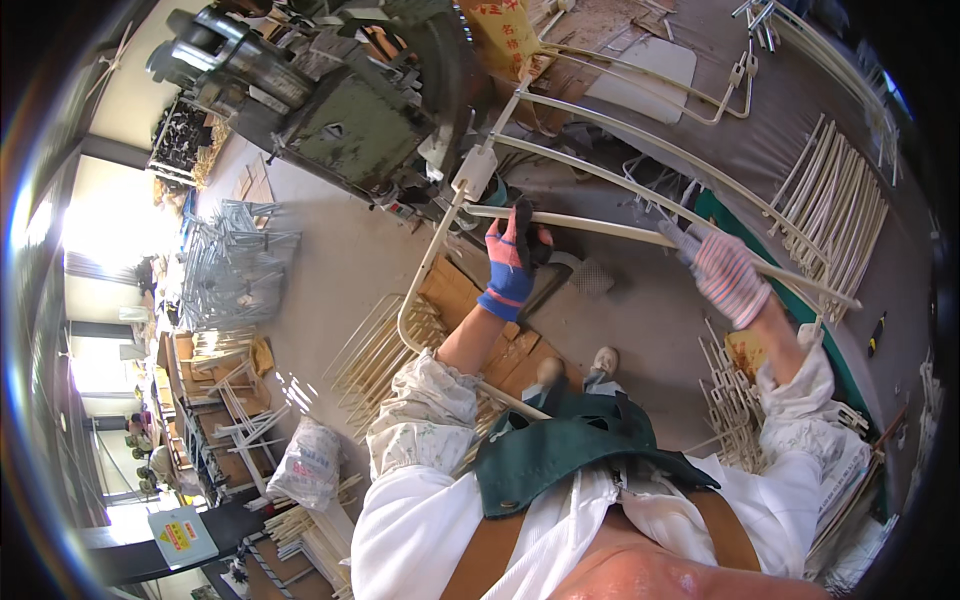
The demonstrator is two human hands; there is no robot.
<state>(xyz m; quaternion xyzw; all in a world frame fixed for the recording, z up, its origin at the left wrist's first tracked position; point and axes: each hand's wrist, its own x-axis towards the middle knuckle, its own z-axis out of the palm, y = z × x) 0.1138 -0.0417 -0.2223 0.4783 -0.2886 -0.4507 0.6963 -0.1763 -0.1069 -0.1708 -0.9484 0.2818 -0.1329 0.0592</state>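
A cream bent-tube metal frame spans the space before me, with a flat pale plate at its left corner. My left hand, in a pink and blue glove with dark fingertips, is closed around a cream metal tube near that plate. Farther right along the same tube is my right hand, in a striped pale glove. It covers part of the tube; its fingers are smeared by motion, so their grip cannot be made out.
A green machine stands at the far left of the frame. Several bent tubes lie in a row on the dark table at right. Stacked tube frames and cardboard are on the floor. A white sack sits at left.
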